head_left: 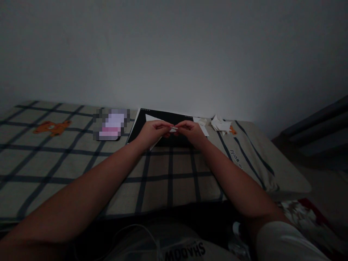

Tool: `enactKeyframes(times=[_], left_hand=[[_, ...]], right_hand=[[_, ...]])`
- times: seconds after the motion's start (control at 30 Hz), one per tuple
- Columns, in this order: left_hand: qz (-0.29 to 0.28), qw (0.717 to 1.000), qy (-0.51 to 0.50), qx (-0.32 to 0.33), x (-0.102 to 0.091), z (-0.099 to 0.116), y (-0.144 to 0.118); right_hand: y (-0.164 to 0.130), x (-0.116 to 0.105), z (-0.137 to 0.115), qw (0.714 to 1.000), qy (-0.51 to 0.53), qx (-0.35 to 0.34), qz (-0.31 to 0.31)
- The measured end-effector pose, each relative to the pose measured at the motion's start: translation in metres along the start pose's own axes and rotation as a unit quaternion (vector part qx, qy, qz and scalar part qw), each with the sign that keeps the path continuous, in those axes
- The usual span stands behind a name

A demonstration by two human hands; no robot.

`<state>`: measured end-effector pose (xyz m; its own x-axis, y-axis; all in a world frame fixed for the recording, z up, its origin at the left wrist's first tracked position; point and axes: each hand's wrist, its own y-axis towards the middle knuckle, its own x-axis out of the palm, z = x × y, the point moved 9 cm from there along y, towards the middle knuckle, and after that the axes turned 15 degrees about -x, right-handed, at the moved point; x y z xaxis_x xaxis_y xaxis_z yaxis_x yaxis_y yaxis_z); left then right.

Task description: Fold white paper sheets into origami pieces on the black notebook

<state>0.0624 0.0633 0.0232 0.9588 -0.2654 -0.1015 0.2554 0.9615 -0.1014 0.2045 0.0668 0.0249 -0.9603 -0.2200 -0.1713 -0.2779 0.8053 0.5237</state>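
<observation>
In a dim room, a person leans over a bed covered with a checked blanket (168,177), both bare arms stretched forward. The left hand (152,132) and the right hand (191,131) meet above a black board (163,116) that lies flat on the blanket near the wall (174,50). Between them they pinch a small slip of white paper (174,128), the left hand's fingertips (168,127) closed on one end and the right hand's fingertips (179,127) closed on the other, so that the slip hangs just over the board; how it is folded is too small to tell. A larger white sheet (152,118) rests on the board, partly hidden under the left hand. Just beside the board's right edge, more white paper (203,125) lies on the blanket, and a little farther right sits a loose heap of crumpled white scraps (220,124). To the left of the board is a pixelated, pink-and-white object (111,125), which cannot be made out. An orange bear motif (51,127) is printed on the blanket well to the left. At the bottom of the frame, the person's light shirt (185,250) shows dark lettering.
</observation>
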Motion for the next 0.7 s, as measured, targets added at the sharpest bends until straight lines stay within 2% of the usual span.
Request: enactKeyframes(times=[0.13, 0.27, 0.43, 0.63, 0.7], left_hand=[[-0.012, 0.998, -0.04, -0.041, 0.001, -0.007, 0.004], [-0.028, 0.996, -0.028, -0.077, 0.003, -0.015, 0.007], [-0.047, 0.996, -0.022, -0.079, 0.005, -0.015, 0.007], [-0.003, 0.999, 0.01, -0.053, 0.0, -0.006, 0.002], [-0.005, 0.999, 0.021, -0.043, 0.001, -0.003, 0.001]], right_hand=[[0.0, -0.005, -0.003, 0.999, -0.036, -0.018, 0.011], [0.001, -0.009, -0.006, 0.998, -0.052, -0.039, 0.023], [-0.001, -0.008, 0.0, 0.998, -0.052, -0.014, 0.019], [-0.003, -0.002, 0.012, 0.997, 0.053, 0.042, 0.033], [-0.003, -0.002, 0.012, 0.997, 0.05, 0.049, 0.027]])
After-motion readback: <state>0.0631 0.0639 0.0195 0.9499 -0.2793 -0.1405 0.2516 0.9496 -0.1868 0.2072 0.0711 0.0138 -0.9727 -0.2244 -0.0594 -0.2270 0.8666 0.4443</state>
